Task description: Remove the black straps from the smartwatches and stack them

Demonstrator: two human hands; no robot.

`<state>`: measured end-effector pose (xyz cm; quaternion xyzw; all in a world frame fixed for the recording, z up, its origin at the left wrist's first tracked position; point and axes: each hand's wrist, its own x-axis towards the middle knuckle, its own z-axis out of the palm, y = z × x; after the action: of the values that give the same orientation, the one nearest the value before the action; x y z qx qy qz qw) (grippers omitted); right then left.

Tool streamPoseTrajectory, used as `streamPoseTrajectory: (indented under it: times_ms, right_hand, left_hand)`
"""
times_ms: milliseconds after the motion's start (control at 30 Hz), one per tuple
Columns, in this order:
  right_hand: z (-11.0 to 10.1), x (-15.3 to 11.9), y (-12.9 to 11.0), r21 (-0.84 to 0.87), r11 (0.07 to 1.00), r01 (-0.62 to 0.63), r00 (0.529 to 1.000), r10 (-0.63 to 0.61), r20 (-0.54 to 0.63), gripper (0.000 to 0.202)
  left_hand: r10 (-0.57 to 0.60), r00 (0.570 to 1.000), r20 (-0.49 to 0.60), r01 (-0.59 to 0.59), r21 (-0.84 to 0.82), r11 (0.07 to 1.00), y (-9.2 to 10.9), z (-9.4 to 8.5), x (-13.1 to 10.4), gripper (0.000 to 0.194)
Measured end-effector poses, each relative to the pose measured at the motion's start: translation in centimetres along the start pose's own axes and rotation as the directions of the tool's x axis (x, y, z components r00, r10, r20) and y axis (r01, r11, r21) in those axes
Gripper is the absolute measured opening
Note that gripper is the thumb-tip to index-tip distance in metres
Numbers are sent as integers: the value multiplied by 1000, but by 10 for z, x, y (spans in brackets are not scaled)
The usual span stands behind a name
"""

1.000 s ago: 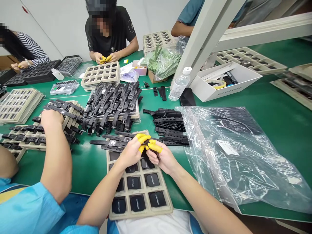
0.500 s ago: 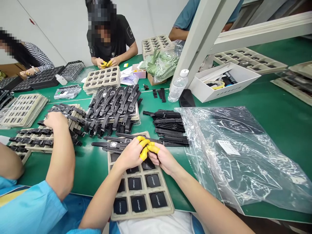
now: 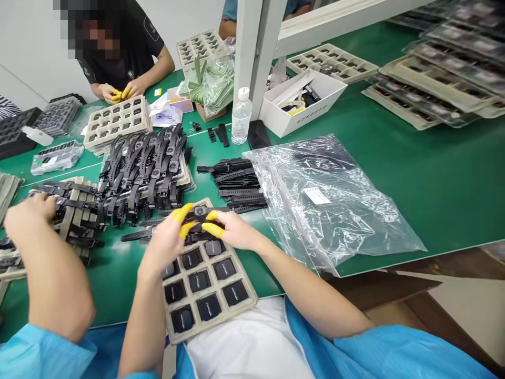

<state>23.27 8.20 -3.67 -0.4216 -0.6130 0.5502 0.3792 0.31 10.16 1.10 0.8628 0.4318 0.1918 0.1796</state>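
Observation:
Both hands wear yellow finger covers and hold one black watch (image 3: 200, 210) with its strap stretched level between them, back face showing, above the upper part of a beige tray (image 3: 248, 302). My left hand (image 3: 168, 237) pinches the strap on the left side of the watch. On the right side, my right hand (image 3: 232, 227) grips it between thumb and finger. Black square watch faces (image 3: 209, 307) sit in the tray's compartments. More strapped watches (image 3: 138, 235) lie across the tray's far end, partly hidden by my left hand.
Loose black straps (image 3: 236, 181) and a clear plastic bag (image 3: 335, 205) lie right of the tray. Behind are piled watches (image 3: 145, 168), a bottle (image 3: 241, 117) and a white box (image 3: 302, 105). A co-worker's arm (image 3: 51, 268) reaches in at left; another person (image 3: 118, 58) sits opposite.
The view has swung right. My hands have moved apart, and the watch between them now shows its back, where before the fingers were bunched together over it.

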Motion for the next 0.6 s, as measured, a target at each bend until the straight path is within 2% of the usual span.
streamPoseTrajectory:
  times_ms: [67,133,200,300,400,467,533,600]
  right_hand:
    - [-6,-2,-4,-232,972,23,998,-8,66,26]
    - [-7,-3,-8,-380,924,36,995,2,101,25]
    - [-6,-4,-10,-445,894,51,994,-1,112,25]
    - [0,-5,-8,-418,905,81,993,-38,109,28]
    - [0,-2,-1,-391,912,119,988,-146,-40,27]
    - [-6,2,6,-486,868,103,950,-231,-211,24]
    - [-17,6,14,-605,796,14,892,-283,-352,23]
    - [-31,9,22,-677,728,-110,850,-284,-444,23]
  left_hand:
    - [-92,995,38,86,127,988,-7,-18,-6,39]
    - [-154,985,83,122,302,946,-16,-31,-15,33]
    - [-170,979,110,105,444,890,-24,-38,-26,33]
    - [-125,986,110,59,474,879,-36,-45,-46,32]
    - [-122,990,72,81,414,906,-49,-54,-72,35]
    - [-166,984,58,133,371,919,-61,-59,-88,38]
    - [-222,972,74,189,309,932,-72,-60,-100,38]
    - [-272,954,127,238,231,943,-81,-57,-107,37]
